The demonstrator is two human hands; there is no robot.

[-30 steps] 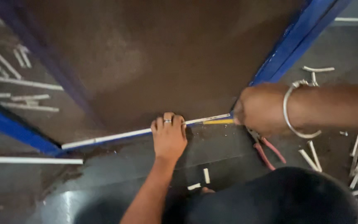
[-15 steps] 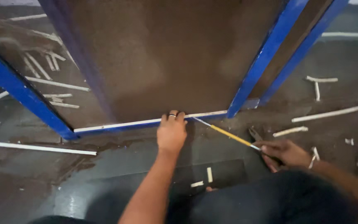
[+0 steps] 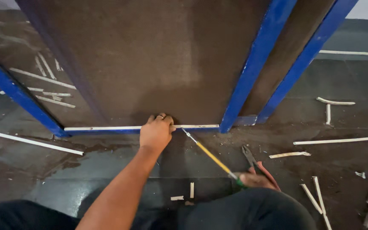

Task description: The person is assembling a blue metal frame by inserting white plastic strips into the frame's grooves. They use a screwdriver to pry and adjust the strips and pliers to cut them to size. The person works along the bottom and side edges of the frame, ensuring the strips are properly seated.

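My left hand (image 3: 156, 132) presses flat against the bottom edge of a dark brown panel (image 3: 162, 55), on the thin white strip (image 3: 107, 127) that runs along its blue lower frame. A ring shows on one finger. My right hand (image 3: 255, 179) is low at the right, mostly hidden behind my dark-clad knee, and grips a screwdriver (image 3: 211, 156) with a yellow shaft and green handle. Its tip points up-left and touches the white strip just right of my left hand. Red-handled pliers (image 3: 258, 164) lie on the floor beside my right hand.
Blue frame bars (image 3: 256, 64) slant up on the right and another (image 3: 15, 93) on the left. Several white strip offcuts (image 3: 333, 140) lie scattered on the dark floor at the right, and a long one (image 3: 30, 142) at the left. Small white bits (image 3: 191, 190) lie near my knees.
The view has tilted and pulled back. My right hand has come down from the strip to the floor near my knee, holding the screwdriver angled with its tip at the strip. My left hand stays put.
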